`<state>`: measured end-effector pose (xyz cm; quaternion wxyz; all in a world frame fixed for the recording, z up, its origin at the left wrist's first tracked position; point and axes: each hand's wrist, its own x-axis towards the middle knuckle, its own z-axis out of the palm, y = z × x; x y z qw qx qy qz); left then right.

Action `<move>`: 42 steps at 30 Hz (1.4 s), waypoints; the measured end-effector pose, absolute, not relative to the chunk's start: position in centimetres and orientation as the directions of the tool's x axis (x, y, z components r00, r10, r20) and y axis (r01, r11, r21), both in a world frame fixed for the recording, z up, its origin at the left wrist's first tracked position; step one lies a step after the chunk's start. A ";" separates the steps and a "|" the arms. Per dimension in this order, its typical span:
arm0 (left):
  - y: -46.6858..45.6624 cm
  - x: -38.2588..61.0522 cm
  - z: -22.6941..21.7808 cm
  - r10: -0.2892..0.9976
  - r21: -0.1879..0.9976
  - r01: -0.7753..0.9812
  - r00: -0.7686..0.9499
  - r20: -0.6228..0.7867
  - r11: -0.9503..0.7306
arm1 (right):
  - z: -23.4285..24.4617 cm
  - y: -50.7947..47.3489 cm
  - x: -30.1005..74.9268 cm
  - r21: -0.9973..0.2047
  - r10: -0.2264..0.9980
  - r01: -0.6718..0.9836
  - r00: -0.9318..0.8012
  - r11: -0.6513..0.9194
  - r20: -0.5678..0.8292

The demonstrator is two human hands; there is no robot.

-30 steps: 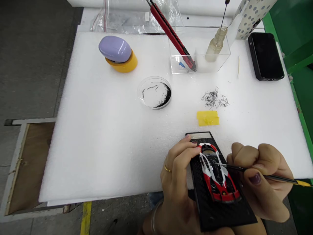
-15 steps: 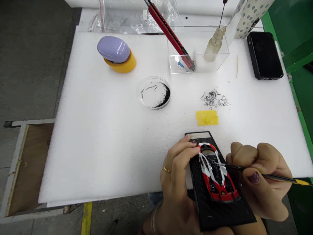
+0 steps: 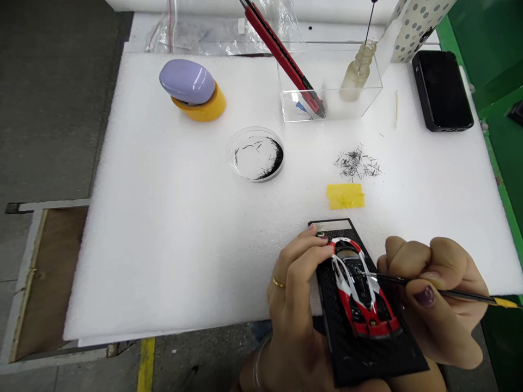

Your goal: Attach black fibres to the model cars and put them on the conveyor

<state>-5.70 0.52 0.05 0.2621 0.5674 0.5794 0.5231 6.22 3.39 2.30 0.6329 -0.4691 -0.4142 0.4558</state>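
A red, white and black model car (image 3: 370,305) sits on a black textured base (image 3: 347,354) with a pale plate at its far end. My left hand (image 3: 296,283) grips this base from the left side and underneath, its fingertips resting by the car's left edge. Pinched in my right hand (image 3: 441,288) is a thin black paintbrush (image 3: 460,294) with a yellow end. The slender tip reaches over the dark middle of the car; whether it touches is too fine to tell. Beyond the base lies a yellow tape piece (image 3: 345,196) on the white foam sheet (image 3: 183,245).
A round clear dish (image 3: 229,155) holds fine black slivers; a loose pile of slivers (image 3: 355,163) lies to its right. Farther back are a clear box (image 3: 322,112) with a red craft knife (image 3: 281,54) and small bottle (image 3: 356,76), a purple case (image 3: 188,81) on a yellow roll (image 3: 208,109), and a black device (image 3: 443,92).
The view has shifted very slightly. Both hands, the car and the brush keep practically the same positions.
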 end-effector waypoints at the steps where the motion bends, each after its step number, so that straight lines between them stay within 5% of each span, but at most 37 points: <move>1: 0.6 -5.7 0.0 0.930 0.904 0.377 -0.218 0.297 -0.200 | 2.3 3.4 6.2 -0.972 0.965 -0.189 0.244 0.142 0.094; 18: 0.6 -6.0 -0.1 0.938 0.897 0.395 -0.190 0.291 -0.199 | 2.7 4.0 8.2 -0.919 0.982 -0.371 0.174 0.134 0.073; 23: 0.7 -5.0 0.1 0.903 0.825 0.474 -0.129 0.410 -0.307 | 3.4 2.8 10.8 -0.975 0.936 -0.034 0.291 0.218 0.199; 27: 0.8 -2.1 0.0 0.848 0.697 0.638 -0.127 0.514 -0.327 | 4.6 0.6 13.8 -0.958 0.996 0.281 0.048 0.055 0.071; 31: 0.5 1.1 -0.6 0.835 0.629 0.727 -0.145 0.531 -0.274 | 5.0 0.4 15.7 -0.863 0.996 0.503 -0.083 0.052 0.012; 38: 1.2 -1.6 -0.9 0.793 0.614 0.694 -0.102 0.600 -0.376 | 3.6 2.5 17.9 -0.914 0.998 0.405 -0.061 0.017 -0.008; 40: 1.7 -4.2 -0.4 0.760 0.610 0.724 -0.185 0.623 -0.323 | 3.6 2.7 19.3 -0.944 0.999 0.329 -0.051 0.015 -0.002; 42: 2.2 -6.5 0.2 0.831 0.669 0.722 -0.255 0.495 -0.178 | 3.8 2.9 20.8 -0.965 1.000 0.263 -0.028 0.017 0.009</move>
